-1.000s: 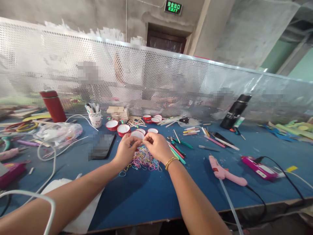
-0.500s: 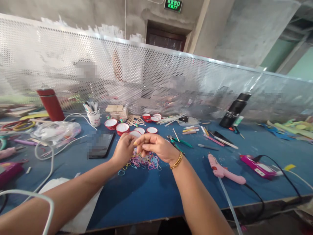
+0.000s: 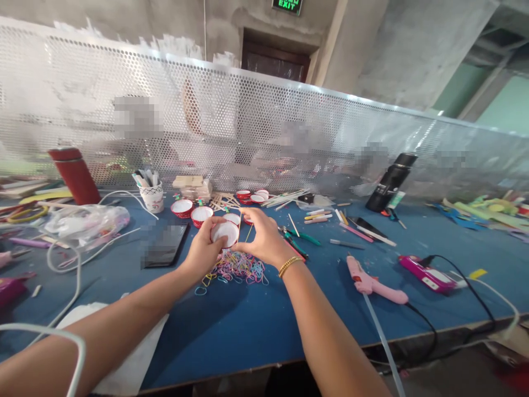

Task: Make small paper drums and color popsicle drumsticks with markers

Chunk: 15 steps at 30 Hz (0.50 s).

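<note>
My left hand [image 3: 202, 247] grips a small red cup with a white inside [image 3: 225, 232], its mouth tipped toward me. My right hand [image 3: 264, 237] is closed at the cup's right side, fingers touching its rim, and a thin yellow rubber band [image 3: 248, 232] appears stretched between its fingers. Both hands hover just above a pile of coloured rubber bands [image 3: 237, 270] on the blue table [image 3: 248, 325]. More red cups [image 3: 182, 208] stand just behind.
A dark phone [image 3: 163, 248] lies left of the hands. A pink glue gun [image 3: 372, 284] and a magenta one [image 3: 425, 274] lie to the right with cables. Green pliers [image 3: 300, 238], sticks, a paper cup of pens [image 3: 151, 197], red flask [image 3: 76, 175], black bottle [image 3: 388, 182], perforated screen behind.
Earlier both hands pinched a rubber band above the pile. Now the left hand has picked up a red cup and the right hand has come to its rim.
</note>
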Available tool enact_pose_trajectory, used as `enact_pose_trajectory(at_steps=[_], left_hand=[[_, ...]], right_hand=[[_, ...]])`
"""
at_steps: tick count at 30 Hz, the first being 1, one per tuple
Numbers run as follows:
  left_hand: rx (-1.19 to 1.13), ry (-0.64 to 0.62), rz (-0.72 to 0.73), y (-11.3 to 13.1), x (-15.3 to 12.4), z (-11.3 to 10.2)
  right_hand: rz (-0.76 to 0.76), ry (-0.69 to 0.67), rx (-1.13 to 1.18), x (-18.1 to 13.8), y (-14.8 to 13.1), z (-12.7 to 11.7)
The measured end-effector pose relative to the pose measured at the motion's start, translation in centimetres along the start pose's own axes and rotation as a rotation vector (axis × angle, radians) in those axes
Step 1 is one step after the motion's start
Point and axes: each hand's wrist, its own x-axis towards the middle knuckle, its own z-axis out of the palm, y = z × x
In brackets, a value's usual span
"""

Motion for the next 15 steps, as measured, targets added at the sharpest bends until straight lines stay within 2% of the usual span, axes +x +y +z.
enact_pose_trajectory(at_steps=[5,9,15], left_hand=[[-0.049,0.019,-0.089,0.5,-0.1,0.2],[-0.069,-0.043,-0.074,0.8,-0.2,0.4],[-0.049,-0.041,-0.066,1.0,-0.3,0.6]], right_hand=[[-0.031,-0.107,-0.144,-0.3,-0.3,1.4],[-0.043,-0.094,-0.147,-0.3,-0.2,2.0],[-0.045,-0.112,-0.135,-0.2,-0.1,2.2]])
